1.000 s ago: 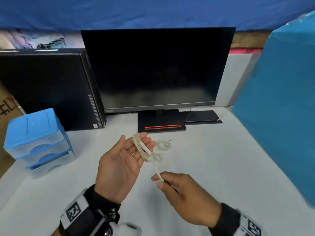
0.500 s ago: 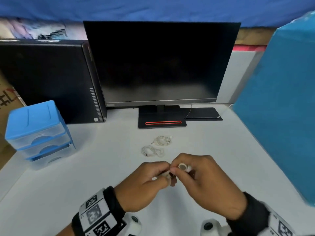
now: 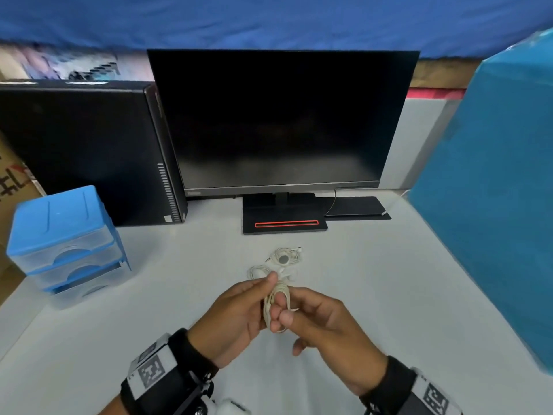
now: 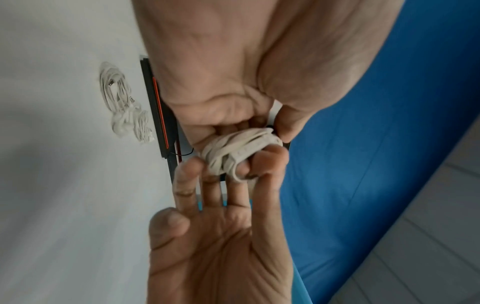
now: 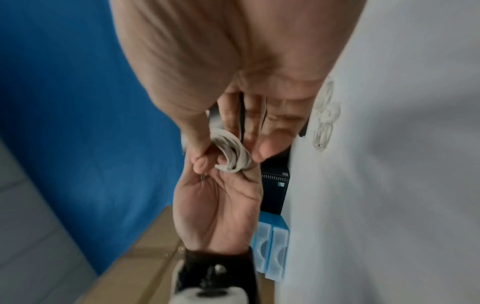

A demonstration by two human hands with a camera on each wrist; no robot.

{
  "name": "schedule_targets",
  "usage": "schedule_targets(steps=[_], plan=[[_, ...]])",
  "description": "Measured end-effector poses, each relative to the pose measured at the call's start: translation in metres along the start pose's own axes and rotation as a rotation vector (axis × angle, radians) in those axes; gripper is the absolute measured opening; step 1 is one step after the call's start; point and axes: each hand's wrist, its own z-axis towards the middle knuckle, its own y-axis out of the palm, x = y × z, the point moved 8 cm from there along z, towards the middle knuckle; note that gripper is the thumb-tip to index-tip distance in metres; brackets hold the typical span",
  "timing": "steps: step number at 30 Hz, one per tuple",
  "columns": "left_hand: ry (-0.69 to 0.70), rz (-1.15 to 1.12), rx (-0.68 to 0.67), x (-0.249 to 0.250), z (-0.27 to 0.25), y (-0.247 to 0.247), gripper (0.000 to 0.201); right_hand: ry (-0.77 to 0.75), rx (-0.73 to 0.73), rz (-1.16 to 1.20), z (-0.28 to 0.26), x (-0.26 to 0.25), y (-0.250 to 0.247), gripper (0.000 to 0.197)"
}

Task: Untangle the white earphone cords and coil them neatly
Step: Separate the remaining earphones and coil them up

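- Since half a second ago, you've raised both hands off the low pinch and spread the coil into a hank between them; a second ago one free end still trailed to your right hand.
- Left hand: fingers nearly straight, loops wrapped round their tips, thumb against the bundle.
- Right hand: thumb and forefinger curled, pinching the loops at the lower end.
- Hands are together, held above the surface.
- Two other coiled earphone sets lie on the surface just beyond your fingers, short of the monitor stand.
- Judgement: winding looks nearly done; the tail probably still needs tucking.
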Motion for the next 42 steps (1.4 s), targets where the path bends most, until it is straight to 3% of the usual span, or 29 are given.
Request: schedule_targets(steps=[6, 14, 19, 23, 26, 28, 30, 33, 38, 40, 42], plan=[[0.019, -0.027, 0.095, -0.004, -0.001, -0.004, 0.038, -0.167, 0.146, -0.088, -0.005, -0.018, -0.007, 0.013], [0.173, -0.077, 0.15, -0.005, 0.0, -0.002, 0.046, -0.165, 0.178, -0.159, -0.004, -0.022, -0.014, 0.008], [0.182, -0.106, 0.182, -0.006, 0.003, -0.008, 0.076, -0.212, 0.218, -0.308, -0.008, -0.018, -0.006, 0.019], [0.211, 0.003, 0.177, -0.008, 0.0, -0.001, 0.058, -0.26, 0.276, -0.358, -0.008, -0.02, -0.005, 0.007], [0.246, 0.073, 0.198, -0.001, 0.001, 0.002, 0.038, -0.334, 0.382, -0.426, -0.01, -0.026, -0.018, 0.015], [0.249, 0.091, 0.189, -0.002, 0.002, 0.001, 0.043, -0.426, 0.443, -0.567, -0.015, -0.036, -0.019, 0.017], [0.214, 0.075, 0.213, -0.004, 0.002, -0.001, 0.043, -0.539, 0.435, -0.674, -0.019, -0.044, -0.016, 0.011], [0.117, 0.139, 0.188, -0.005, 0.001, 0.001, 0.024, -0.648, 0.325, -0.756, -0.02, -0.048, -0.01, 0.011], [0.032, 0.391, 0.078, -0.003, 0.0, -0.005, 0.045, -0.614, 0.248, -0.634, -0.017, -0.042, -0.005, 0.029], [0.064, 0.45, 0.033, -0.001, -0.001, -0.005, 0.059, -0.542, 0.289, -0.551, -0.014, -0.035, -0.012, 0.023], [0.091, 0.492, -0.014, 0.001, -0.003, -0.004, 0.05, -0.482, 0.328, -0.472, -0.011, -0.029, -0.02, 0.017]])
